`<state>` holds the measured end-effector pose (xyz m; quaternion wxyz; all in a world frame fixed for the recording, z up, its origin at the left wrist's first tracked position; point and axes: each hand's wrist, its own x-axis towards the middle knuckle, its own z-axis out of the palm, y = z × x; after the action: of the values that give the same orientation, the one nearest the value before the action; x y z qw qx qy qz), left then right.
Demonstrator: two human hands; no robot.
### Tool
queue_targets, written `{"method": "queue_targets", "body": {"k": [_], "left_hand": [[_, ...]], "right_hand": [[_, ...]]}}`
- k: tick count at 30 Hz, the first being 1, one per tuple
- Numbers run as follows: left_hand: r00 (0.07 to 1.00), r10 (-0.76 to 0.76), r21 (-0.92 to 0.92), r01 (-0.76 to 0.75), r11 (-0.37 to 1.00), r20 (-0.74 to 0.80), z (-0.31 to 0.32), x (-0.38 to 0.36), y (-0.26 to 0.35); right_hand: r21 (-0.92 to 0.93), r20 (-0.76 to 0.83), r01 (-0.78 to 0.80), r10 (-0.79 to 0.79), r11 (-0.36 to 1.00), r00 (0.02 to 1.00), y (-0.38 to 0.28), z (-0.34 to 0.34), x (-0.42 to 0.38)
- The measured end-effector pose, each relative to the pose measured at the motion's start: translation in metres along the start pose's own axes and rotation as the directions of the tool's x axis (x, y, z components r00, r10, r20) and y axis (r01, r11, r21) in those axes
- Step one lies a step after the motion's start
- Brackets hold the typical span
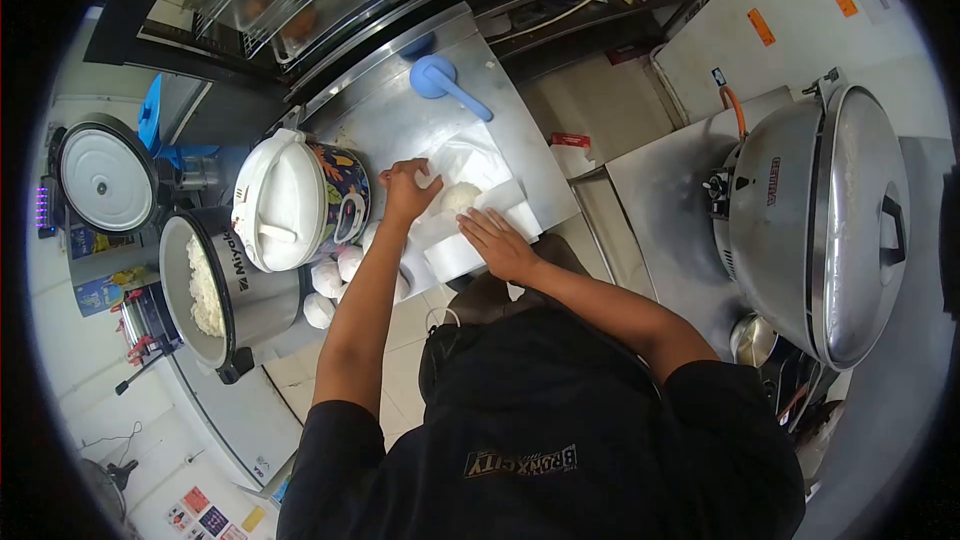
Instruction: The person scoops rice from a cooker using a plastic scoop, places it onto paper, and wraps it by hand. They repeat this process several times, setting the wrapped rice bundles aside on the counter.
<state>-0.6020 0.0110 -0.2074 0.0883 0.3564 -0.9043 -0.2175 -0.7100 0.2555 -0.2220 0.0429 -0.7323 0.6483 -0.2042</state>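
Rice mound [461, 197] on white sheet [470, 165], steel counter [385, 120] | left hand [407, 190] curled closed on sheet corner, seemingly | right hand [500, 243] flat, open, pinning sheet | risk: uneven pull tips rice off the near edge; thin sheet may tear

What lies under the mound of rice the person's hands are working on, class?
The rice mound sits on a white wrapping sheet spread over the steel counter. The left hand and right hand press on the sheet; the counter beneath it is covered.
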Motion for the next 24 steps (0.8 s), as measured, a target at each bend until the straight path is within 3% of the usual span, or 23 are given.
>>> {"method": "queue_targets", "body": {"k": [3,5,6,8,12,14,15,17,18,20,22,24], "left_hand": [[0.998,-0.059,-0.06,0.059,0.996,-0.002,-0.008,0.007,0.005],[0.97,-0.229,-0.245,0.243,0.938,0.088,-0.012,0.017,0.003],[0.97,-0.228,-0.243,0.243,0.939,0.087,-0.012,0.022,-0.001],[0.893,-0.296,-0.01,0.317,0.948,0.338,-0.013,0.031,-0.01],[0.859,-0.329,0.031,0.345,0.938,0.391,-0.014,0.039,-0.021],[0.994,-0.039,-0.156,0.055,0.986,0.102,-0.008,0.031,-0.025],[0.994,-0.038,-0.155,0.054,0.986,0.104,-0.01,0.026,-0.019],[0.979,0.197,-0.352,-0.169,0.921,0.048,-0.024,0.015,0.007],[0.979,0.2,-0.351,-0.17,0.921,0.051,-0.03,0.01,0.016],[0.871,0.479,-0.171,-0.459,0.872,0.109,-0.039,-0.002,0.028],[0.873,0.455,-0.141,-0.435,0.889,0.175,-0.039,-0.02,0.034],[0.792,0.588,-0.01,-0.594,0.804,0.165,-0.036,-0.034,0.037]], "right_hand": [[0.022,0.009,-0.023,0.023,0.999,1.0,0.0,-0.002,0.0],[0.048,0.012,-0.039,0.038,0.998,0.999,-0.001,-0.006,0.001],[0.071,0.016,-0.055,0.054,0.996,0.998,-0.001,-0.006,0.001],[0.056,0.017,-0.062,0.061,0.997,0.998,-0.001,-0.005,0.002],[0.051,0.024,-0.062,0.06,0.997,0.998,-0.002,-0.001,0.002],[0.052,0.022,-0.059,0.058,0.997,0.998,-0.002,0.001,0.001],[0.051,0.02,-0.056,0.055,0.997,0.998,-0.002,0.002,0.0],[0.042,0.035,-0.057,0.056,0.998,0.998,-0.002,0.002,0.001],[0.032,0.051,-0.057,0.055,0.998,0.997,-0.002,0.001,0.001],[0.02,0.069,-0.059,0.057,0.998,0.996,-0.001,-0.001,0.002],[0.008,0.089,-0.058,0.057,0.998,0.994,0.0,0.0,0.001],[0.013,0.006,-0.038,0.037,0.999,0.999,0.0,0.003,0.0]]}}
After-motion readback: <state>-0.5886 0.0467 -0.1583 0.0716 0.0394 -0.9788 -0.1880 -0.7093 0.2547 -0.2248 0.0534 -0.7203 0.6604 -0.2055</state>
